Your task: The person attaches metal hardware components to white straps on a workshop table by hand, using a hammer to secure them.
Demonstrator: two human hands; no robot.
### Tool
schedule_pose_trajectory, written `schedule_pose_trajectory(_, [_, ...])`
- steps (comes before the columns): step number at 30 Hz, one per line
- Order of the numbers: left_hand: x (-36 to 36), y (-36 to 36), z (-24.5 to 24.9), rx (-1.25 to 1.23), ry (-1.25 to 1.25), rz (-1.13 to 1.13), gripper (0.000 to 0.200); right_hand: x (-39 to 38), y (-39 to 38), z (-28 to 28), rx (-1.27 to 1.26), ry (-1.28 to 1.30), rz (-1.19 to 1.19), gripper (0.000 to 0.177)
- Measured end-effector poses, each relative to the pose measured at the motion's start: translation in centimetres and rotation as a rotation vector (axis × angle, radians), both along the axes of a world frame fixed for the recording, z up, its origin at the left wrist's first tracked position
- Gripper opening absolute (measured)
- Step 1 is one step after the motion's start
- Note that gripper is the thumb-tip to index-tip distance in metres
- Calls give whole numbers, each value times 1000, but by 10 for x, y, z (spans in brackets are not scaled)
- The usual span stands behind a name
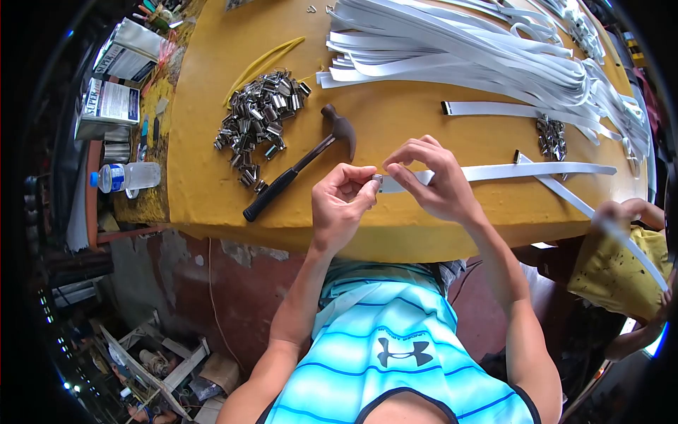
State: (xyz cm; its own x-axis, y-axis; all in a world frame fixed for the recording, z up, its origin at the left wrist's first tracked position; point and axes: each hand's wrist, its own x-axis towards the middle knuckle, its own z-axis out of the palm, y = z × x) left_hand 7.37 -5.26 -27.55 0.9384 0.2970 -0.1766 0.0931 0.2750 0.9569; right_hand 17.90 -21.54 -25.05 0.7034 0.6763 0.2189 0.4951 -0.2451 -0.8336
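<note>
Small metal clip point(377, 179) sits at the end of a white strap point(530, 171), low over the near edge of the yellow bench point(205, 187). Left hand point(342, 205) pinches the clip, fingers closed on it; right hand point(431, 180) pinches the strap just beside it. Hammer point(300, 169) lies near the left hand, clip pile point(258, 120) beyond it, strap stack point(459, 56) at the far side.

The yellow tabletop point(212, 106) carries a hammer point(300, 169) lying diagonally, with its head away from the near edge. A large pile of metal clips point(258, 120) lies near the head, to its left. A bundle of white straps point(459, 56) covers the far right. Nearer lie an upper single strap point(494, 109) and a lower single strap point(537, 170), with a small clip pile point(551, 136) between them.
</note>
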Motion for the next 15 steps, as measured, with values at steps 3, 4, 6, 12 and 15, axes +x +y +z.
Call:
schedule_pose_trajectory(3, [0, 1, 3, 69, -28, 1, 12, 8, 1, 9, -92, 312, 92, 26])
schedule_pose_trajectory(4, [1, 1, 3, 67, -27, -7, 12, 9, 1, 7, -116, 357, 86, 32])
schedule_pose_trajectory(6, [0, 2, 2, 82, -52, -3, 13, 11, 2, 4, -108, 408, 103, 32])
schedule_pose_trajectory(12, [0, 4, 3, 70, -47, -14, 13, 17, 6, -6, -70, 483, 165, 32])
schedule_pose_trajectory(15, [-1, 2, 5, 67, -47, 2, 13, 19, 8, -7, -39, 520, 192, 32])
